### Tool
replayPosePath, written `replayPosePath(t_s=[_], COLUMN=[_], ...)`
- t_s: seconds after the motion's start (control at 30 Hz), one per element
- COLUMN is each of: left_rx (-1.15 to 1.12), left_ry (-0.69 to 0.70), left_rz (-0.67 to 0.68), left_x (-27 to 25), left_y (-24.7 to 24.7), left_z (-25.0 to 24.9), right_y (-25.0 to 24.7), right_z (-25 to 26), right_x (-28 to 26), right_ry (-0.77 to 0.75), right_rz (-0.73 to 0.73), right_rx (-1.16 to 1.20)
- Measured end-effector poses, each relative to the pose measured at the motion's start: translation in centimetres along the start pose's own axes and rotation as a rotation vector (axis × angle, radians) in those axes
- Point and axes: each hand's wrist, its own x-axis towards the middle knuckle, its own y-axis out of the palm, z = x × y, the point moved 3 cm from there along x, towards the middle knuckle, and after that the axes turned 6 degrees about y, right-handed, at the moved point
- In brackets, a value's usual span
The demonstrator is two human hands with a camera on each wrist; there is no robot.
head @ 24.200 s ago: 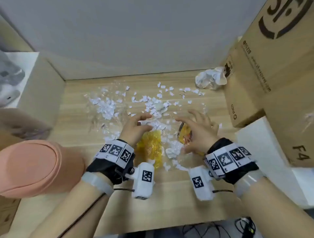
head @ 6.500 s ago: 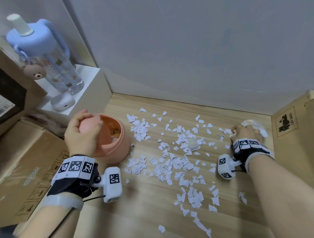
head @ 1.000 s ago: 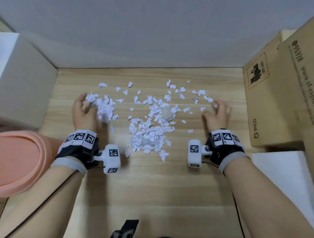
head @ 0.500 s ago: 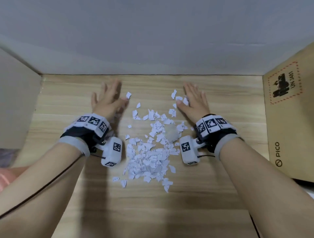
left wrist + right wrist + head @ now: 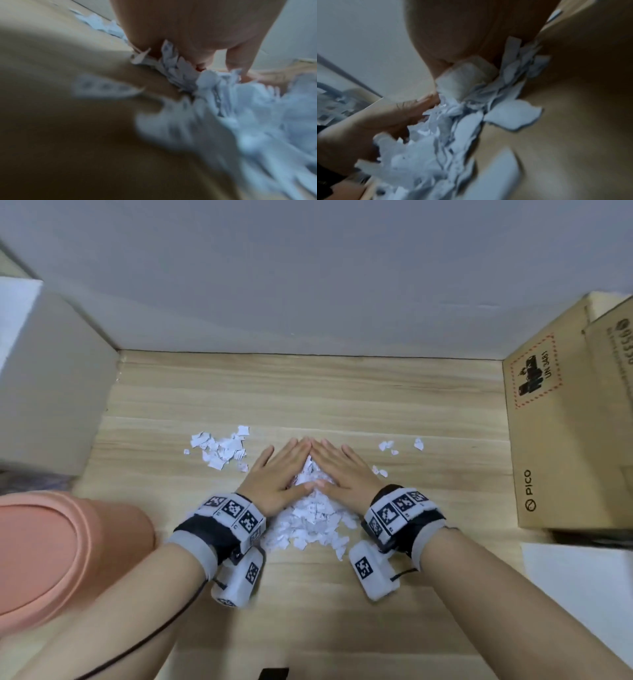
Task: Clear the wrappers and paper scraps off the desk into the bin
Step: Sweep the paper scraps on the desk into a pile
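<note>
Paper scraps point(image 5: 310, 517) under flat left hand point(image 5: 277, 475), right hand point(image 5: 342, 470)

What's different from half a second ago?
The left hand and right hand have swept inward and toward the person until their fingertips meet, raking the scraps into a tighter pile between the wrists. Neither grips anything. A clump of scraps on the left and a few on the right remain outside the pile.

The head view looks steeply down from above the table point(image 5: 308, 611), the wall across the frame's top. Each wrist view sits low, close behind its palm, blurred. All three share the paper scraps point(image 5: 308, 518) point(image 5: 240, 108) point(image 5: 436, 135) at centre.
</note>
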Motion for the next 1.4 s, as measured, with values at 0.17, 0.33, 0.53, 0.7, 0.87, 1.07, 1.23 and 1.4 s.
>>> replayPosePath(t_s=[0.17,0.33,0.53,0.7,0.87,1.07,1.23,1.4], left_rx=[-0.234,-0.447,-0.472,-0.182,-0.12,-0.289,-0.323,-0.328], left_ry=[0.054,-0.28,-0.517,-0.224,-0.061,0.003,-0.412,-0.457], left_rz=[-0.026,-0.739,-0.564,-0.181,-0.036,-0.137,-0.555,-0.406], left_x=[-3.8,-6.2,-4.5,-1.8,-3.3,-5.6,-5.7,-4.1], left_y=[0.3,-5.5,-5.5,-2.2,2.0,1.0,-4.5,-4.0], left_z=[-1.2,2.7,5.9,1.8,-1.9,-1.7,3.5,5.0], right_y=[0.5,-3.6,-3.4,-0.3,3.3,4.1,2.3,2.5], right_z=[1.2,-3.8,-7.3,-3.5,-0.4,1.9,-1.2,-0.2], right_x=[-3.5,-5.2,-3.8,-3.7,-5.5,-7.6,-9.3,-6.7], right_ry=[0.043,0.43,0.541,0.299,0.216,0.203,0.542,0.394], right_rz=[0.016,-0.616,-0.331,-0.247,-0.156,-0.302,-0.573,-0.276], right_rx=[0.398,0.894,0.421,0.166,0.099,0.528,0.56,0.413])
